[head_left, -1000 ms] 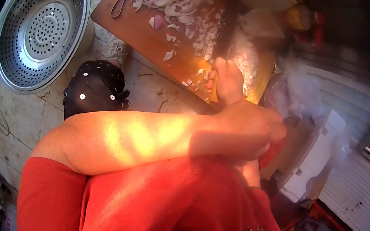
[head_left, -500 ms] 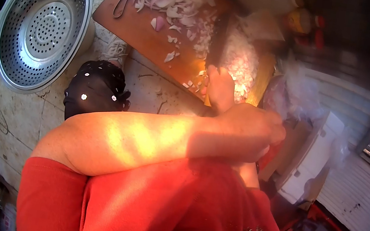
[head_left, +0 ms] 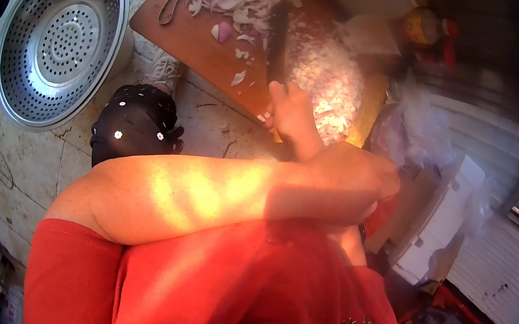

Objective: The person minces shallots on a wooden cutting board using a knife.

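Note:
My right hand (head_left: pixel 294 115) is closed round the handle of a knife (head_left: pixel 278 44). Its dark broad blade points away from me over the brown cutting board (head_left: pixel 186 47), between two heaps. Finely chopped onion (head_left: pixel 329 78) lies right of the blade, and onion slices (head_left: pixel 243 2) are piled near its far end on the left. Across my right forearm lies my left hand (head_left: pixel 364 181), its fingers curled. Whatever may be inside them is hidden. Loose onion bits (head_left: pixel 238 78) are scattered on the board near my right hand.
A metal colander (head_left: pixel 66 42) stands on the tiled floor at the left. On the board's far left lies a loop-handled metal tool (head_left: pixel 175 2). To the right are a white carton (head_left: pixel 438 222), a plastic bag (head_left: pixel 422 126) and a bottle with a yellow label (head_left: pixel 422 27).
My right hand and the knife have moved left, towards the onion slices. The chopped onion now spreads wider to the blade's right. My left hand has stayed in place.

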`<action>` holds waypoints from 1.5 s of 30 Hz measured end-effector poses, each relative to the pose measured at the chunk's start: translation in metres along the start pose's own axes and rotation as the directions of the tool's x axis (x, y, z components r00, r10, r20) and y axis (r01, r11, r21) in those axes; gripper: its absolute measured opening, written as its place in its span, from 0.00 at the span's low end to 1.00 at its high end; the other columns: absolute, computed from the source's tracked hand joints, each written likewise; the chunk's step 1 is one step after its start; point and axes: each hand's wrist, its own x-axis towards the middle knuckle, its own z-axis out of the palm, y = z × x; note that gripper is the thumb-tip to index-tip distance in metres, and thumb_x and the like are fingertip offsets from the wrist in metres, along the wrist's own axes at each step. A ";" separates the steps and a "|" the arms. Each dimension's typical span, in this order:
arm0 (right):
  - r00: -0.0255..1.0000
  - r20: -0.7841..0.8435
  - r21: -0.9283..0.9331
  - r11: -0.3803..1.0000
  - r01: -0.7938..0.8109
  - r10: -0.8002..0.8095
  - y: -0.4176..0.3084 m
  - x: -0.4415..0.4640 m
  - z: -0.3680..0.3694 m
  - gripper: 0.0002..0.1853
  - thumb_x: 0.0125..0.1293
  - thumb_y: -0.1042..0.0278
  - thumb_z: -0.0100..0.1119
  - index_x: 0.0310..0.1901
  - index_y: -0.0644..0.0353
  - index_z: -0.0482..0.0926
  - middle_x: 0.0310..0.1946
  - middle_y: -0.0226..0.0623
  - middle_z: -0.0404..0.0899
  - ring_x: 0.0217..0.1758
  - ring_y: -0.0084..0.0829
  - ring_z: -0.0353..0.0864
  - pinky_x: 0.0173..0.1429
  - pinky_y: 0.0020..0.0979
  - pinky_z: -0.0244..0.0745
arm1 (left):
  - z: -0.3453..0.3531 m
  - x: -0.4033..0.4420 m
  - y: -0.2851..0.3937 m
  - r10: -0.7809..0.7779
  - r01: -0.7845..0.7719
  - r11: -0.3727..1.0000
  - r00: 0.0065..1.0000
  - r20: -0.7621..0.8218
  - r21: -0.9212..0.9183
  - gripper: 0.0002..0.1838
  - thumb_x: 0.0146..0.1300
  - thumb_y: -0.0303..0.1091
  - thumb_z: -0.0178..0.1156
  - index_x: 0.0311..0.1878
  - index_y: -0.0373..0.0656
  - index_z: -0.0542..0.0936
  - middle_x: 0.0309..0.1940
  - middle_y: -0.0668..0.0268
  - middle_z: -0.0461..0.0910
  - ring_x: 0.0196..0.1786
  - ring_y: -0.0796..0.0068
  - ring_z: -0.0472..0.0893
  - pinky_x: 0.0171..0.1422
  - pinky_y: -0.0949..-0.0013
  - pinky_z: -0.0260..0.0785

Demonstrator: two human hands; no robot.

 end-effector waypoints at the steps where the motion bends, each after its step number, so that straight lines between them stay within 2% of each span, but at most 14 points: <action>1: 1.000 -0.005 0.001 1.000 0.002 -0.002 0.008 0.005 -0.002 0.24 0.75 0.52 0.51 0.51 0.73 0.73 0.30 0.48 0.82 0.25 0.39 0.83 0.31 0.39 0.78 | 0.001 0.001 -0.001 0.010 -0.010 1.000 1.000 -0.019 -0.016 0.10 0.50 0.29 0.65 0.36 0.45 0.78 0.34 0.63 0.76 0.37 0.55 0.81 0.38 0.53 0.74; 4: 0.991 -0.043 -0.235 0.965 0.113 -0.126 0.026 0.013 -0.005 0.24 0.74 0.51 0.50 0.48 0.72 0.75 0.34 0.56 0.83 0.36 0.53 0.85 0.43 0.46 0.78 | 0.000 -0.001 -0.004 0.040 -0.041 0.999 0.999 -0.025 -0.037 0.09 0.49 0.28 0.65 0.35 0.46 0.78 0.33 0.63 0.76 0.37 0.55 0.81 0.39 0.54 0.73; 6: 1.000 -0.009 -0.273 0.962 0.017 -0.020 0.031 0.001 -0.014 0.22 0.74 0.54 0.52 0.54 0.69 0.72 0.26 0.41 0.79 0.19 0.30 0.78 0.25 0.35 0.73 | 0.000 -0.002 -0.003 0.033 -0.034 0.999 0.999 -0.033 -0.032 0.09 0.49 0.28 0.65 0.35 0.46 0.78 0.33 0.62 0.75 0.37 0.55 0.81 0.39 0.54 0.73; 13: 0.990 -0.087 -0.372 0.926 0.070 -0.110 0.072 0.006 0.000 0.22 0.75 0.54 0.51 0.54 0.69 0.73 0.27 0.44 0.82 0.20 0.32 0.80 0.29 0.36 0.74 | 0.000 -0.004 0.000 -0.005 0.005 1.000 1.000 -0.015 -0.016 0.08 0.49 0.28 0.65 0.34 0.45 0.78 0.33 0.62 0.76 0.38 0.55 0.81 0.40 0.53 0.73; 16: 0.817 -0.176 -0.591 0.723 0.357 -0.548 0.087 0.009 0.009 0.21 0.75 0.54 0.52 0.54 0.67 0.74 0.25 0.42 0.81 0.20 0.31 0.80 0.29 0.35 0.73 | -0.002 -0.003 0.002 -0.009 0.009 1.000 1.000 -0.015 0.003 0.08 0.49 0.28 0.65 0.34 0.46 0.78 0.34 0.63 0.76 0.38 0.56 0.82 0.41 0.53 0.73; 18: 0.953 -0.160 -0.369 0.911 0.183 -0.256 0.080 0.001 0.006 0.20 0.75 0.55 0.52 0.53 0.66 0.75 0.23 0.40 0.81 0.20 0.29 0.79 0.29 0.35 0.72 | -0.001 -0.004 0.002 -0.007 0.007 1.000 1.000 -0.016 0.016 0.09 0.49 0.28 0.65 0.35 0.47 0.78 0.34 0.63 0.76 0.38 0.56 0.82 0.41 0.52 0.73; 25: 0.980 -0.127 -0.112 0.984 0.140 -0.154 0.054 -0.015 -0.002 0.20 0.75 0.55 0.52 0.52 0.66 0.76 0.20 0.37 0.78 0.19 0.27 0.78 0.27 0.34 0.72 | 0.006 -0.001 -0.002 0.017 -0.017 1.000 1.000 -0.019 0.000 0.11 0.47 0.27 0.65 0.36 0.45 0.78 0.34 0.62 0.76 0.37 0.54 0.81 0.40 0.51 0.72; 27: 0.984 -0.079 -0.238 0.962 0.135 -0.158 0.058 -0.002 0.001 0.20 0.72 0.55 0.56 0.52 0.65 0.78 0.38 0.57 0.84 0.45 0.59 0.83 0.50 0.51 0.75 | 0.005 0.000 -0.001 0.012 -0.012 1.000 1.000 -0.010 -0.010 0.11 0.47 0.27 0.65 0.36 0.45 0.78 0.34 0.62 0.76 0.37 0.54 0.81 0.40 0.51 0.72; 31: 0.977 -0.069 -0.283 0.943 0.174 -0.201 0.060 0.002 -0.003 0.20 0.72 0.55 0.55 0.52 0.65 0.78 0.36 0.55 0.85 0.43 0.59 0.83 0.49 0.51 0.76 | 0.008 -0.001 -0.004 0.017 -0.017 1.000 1.000 -0.022 -0.010 0.09 0.47 0.27 0.65 0.34 0.44 0.77 0.33 0.61 0.75 0.37 0.53 0.81 0.39 0.52 0.72; 33: 0.972 -0.052 -0.333 0.922 0.198 -0.228 0.058 0.006 -0.006 0.21 0.74 0.56 0.52 0.56 0.66 0.75 0.24 0.33 0.78 0.18 0.26 0.76 0.26 0.31 0.72 | 0.008 -0.001 -0.005 0.027 -0.027 1.000 0.999 -0.020 -0.010 0.09 0.47 0.27 0.65 0.34 0.44 0.77 0.34 0.61 0.76 0.37 0.54 0.81 0.39 0.52 0.72; 36: 1.000 0.010 -0.048 0.999 0.007 -0.006 0.038 -0.010 -0.017 0.20 0.74 0.55 0.53 0.55 0.65 0.75 0.22 0.32 0.76 0.18 0.24 0.74 0.26 0.30 0.72 | 0.010 -0.002 -0.003 0.031 -0.031 0.999 0.999 -0.019 -0.010 0.10 0.48 0.27 0.64 0.35 0.44 0.78 0.34 0.61 0.76 0.37 0.54 0.81 0.39 0.52 0.73; 40: 0.999 -0.003 -0.058 0.998 0.033 -0.033 0.042 -0.016 -0.010 0.19 0.74 0.54 0.53 0.53 0.65 0.75 0.22 0.30 0.74 0.18 0.23 0.73 0.25 0.29 0.70 | 0.006 -0.003 -0.002 0.032 -0.032 0.999 0.999 -0.003 0.007 0.11 0.49 0.26 0.64 0.38 0.45 0.79 0.36 0.62 0.77 0.39 0.53 0.82 0.41 0.52 0.74; 42: 0.957 -0.021 -0.207 0.938 0.279 -0.290 0.063 0.002 0.000 0.22 0.72 0.55 0.56 0.49 0.71 0.78 0.33 0.56 0.84 0.39 0.59 0.83 0.46 0.48 0.77 | 0.002 -0.001 0.001 0.007 -0.007 1.000 1.000 0.025 0.003 0.11 0.49 0.26 0.65 0.38 0.45 0.79 0.36 0.62 0.77 0.39 0.53 0.82 0.41 0.52 0.75; 45: 0.967 -0.032 -0.212 0.947 0.241 -0.253 0.063 0.001 0.000 0.21 0.71 0.55 0.57 0.50 0.69 0.78 0.32 0.56 0.83 0.39 0.59 0.83 0.45 0.49 0.76 | -0.002 0.000 0.002 -0.020 0.019 1.000 0.999 0.042 0.015 0.11 0.50 0.27 0.65 0.39 0.46 0.79 0.36 0.62 0.77 0.40 0.53 0.82 0.42 0.51 0.75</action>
